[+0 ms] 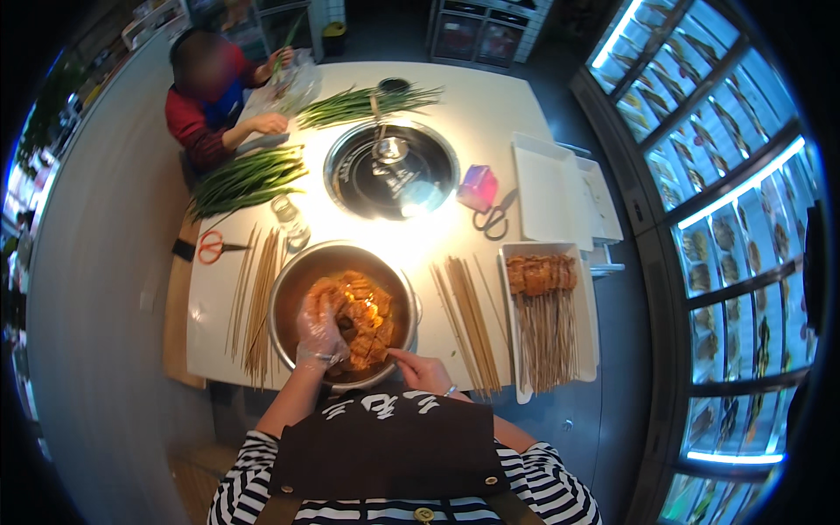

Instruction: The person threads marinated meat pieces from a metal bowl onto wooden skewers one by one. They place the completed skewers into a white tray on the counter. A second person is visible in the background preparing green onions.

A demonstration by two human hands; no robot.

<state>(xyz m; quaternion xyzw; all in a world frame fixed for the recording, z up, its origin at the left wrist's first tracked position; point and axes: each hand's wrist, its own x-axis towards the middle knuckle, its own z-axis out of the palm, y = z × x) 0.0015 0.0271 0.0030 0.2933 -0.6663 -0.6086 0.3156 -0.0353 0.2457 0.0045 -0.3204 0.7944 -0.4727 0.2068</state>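
A steel mixing bowl (pixel 278 341) in front of me holds orange-red marinated meat slices (pixel 367 312). My left hand (pixel 320 331), in a clear plastic glove, is inside the bowl at its left side. Its fingers are among the meat and coated in sauce; whether they grip a slice is unclear. My bare right hand (pixel 423 373) is over the bowl's lower right rim, its fingertips near the meat's edge. Anything thin between those fingertips is too small to make out. Bamboo skewers (pixel 262 302) lie left of the bowl, and more bamboo skewers (pixel 472 321) lie to its right.
A white tray (pixel 587 328) holds meat skewers (pixel 541 282); another white tray (pixel 548 190) stands behind. Black-handled scissors (pixel 495 216), orange-handled scissors (pixel 213 248), a glass jar (pixel 289 220) and green stalks (pixel 256 177) surround a round table insert (pixel 354 190). A co-worker (pixel 210 105) handles stalks at far left.
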